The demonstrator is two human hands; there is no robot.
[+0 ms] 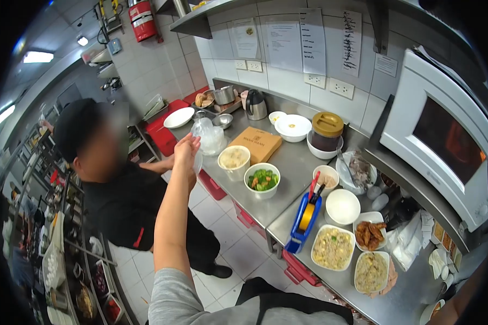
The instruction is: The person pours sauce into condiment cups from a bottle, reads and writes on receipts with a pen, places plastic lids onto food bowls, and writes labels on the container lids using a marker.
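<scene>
Nearest my view is the grey sleeve (171, 292), and from it I have the left arm stretched up and away over the near side of the counter (295, 181). At its far end the left hand (185, 156) is turned up, fingers lifted and close together. A see-through edge (199, 163) shows just beside it, but I cannot tell whether the fingers grip it or merely pass in front. The right hand is out of my sight, so I cannot tell its grip.

The clear plastic (209, 138) sits in a heap on the counter, just beyond the left hand, with the box (257, 145) towards the microwave (444, 127) side. Nearer me stand the tub (234, 160) of pale food and the bowl of greens (262, 181), both uncovered. The tape dispenser (305, 222) lies near the rice (332, 248) and the wings (370, 235).

I judge the step in hand to be a reach at the heap, or a handling of something see-through there. From this pose, any move calls for slow fingers, a sure hold on slippery film, and room kept from the co-worker (100, 184), whose hand is close by
</scene>
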